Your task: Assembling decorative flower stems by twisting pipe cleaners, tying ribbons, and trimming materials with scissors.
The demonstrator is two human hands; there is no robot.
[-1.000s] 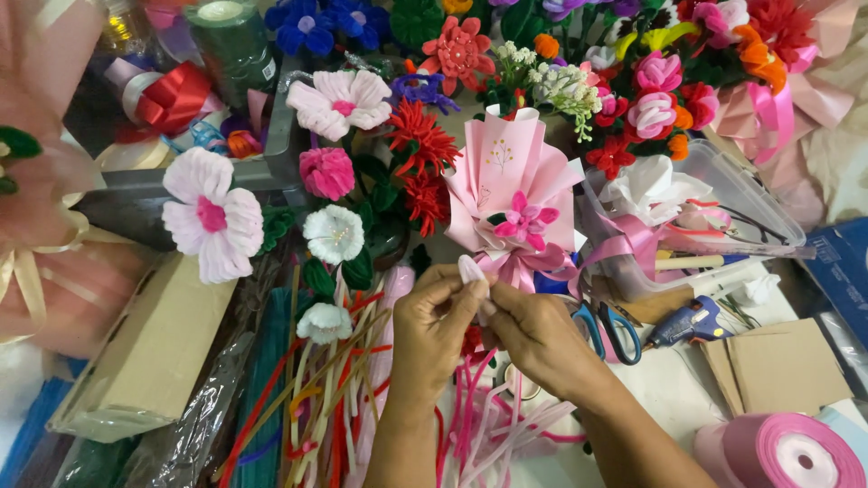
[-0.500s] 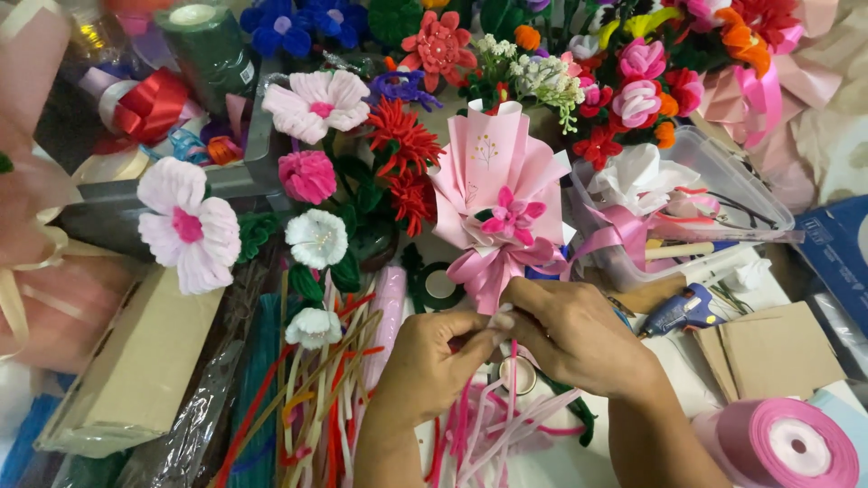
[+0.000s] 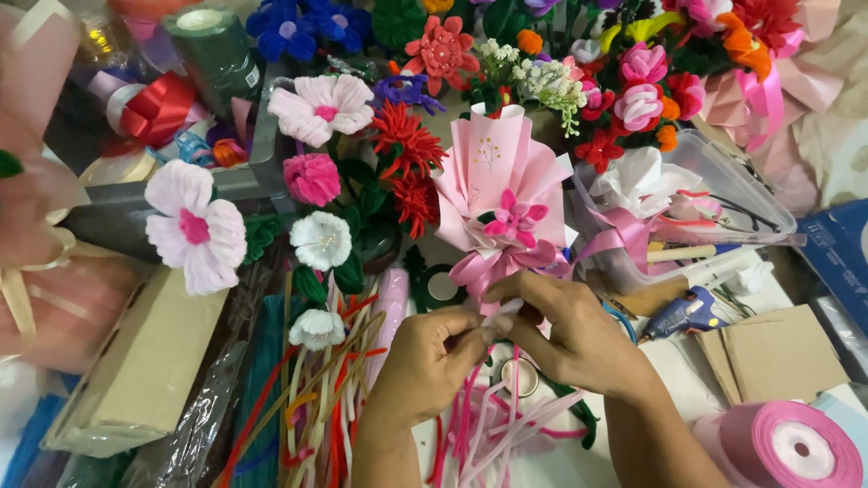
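The work in hand appears to be the finishing of a small pink paper bouquet (image 3: 502,185), a fan of folded pink paper with a pink flower at its centre and a pink ribbon bow (image 3: 493,267) tied at its neck; it stands upright just above the two hands, near the middle of the worktop (image 3: 669,361). The left hand (image 3: 429,361) has its fingers pressed together, pinching a pale strip of ribbon or tape (image 3: 502,312), and the right hand (image 3: 574,334) curls around the stem just below the bow, its fingertips meeting the same strip. The next move likely calls for a steady pull with the bouquet kept upright. Loose pink, red and green pipe cleaners (image 3: 334,398) lie under and beside the wrists and could snag. A blue glue gun (image 3: 683,312) lies just right of the right hand, a clear plastic tub (image 3: 750,203) behind it, a pink ribbon roll (image 3: 787,447) at the lower right, and handmade flowers (image 3: 194,226) crowd the left and back.
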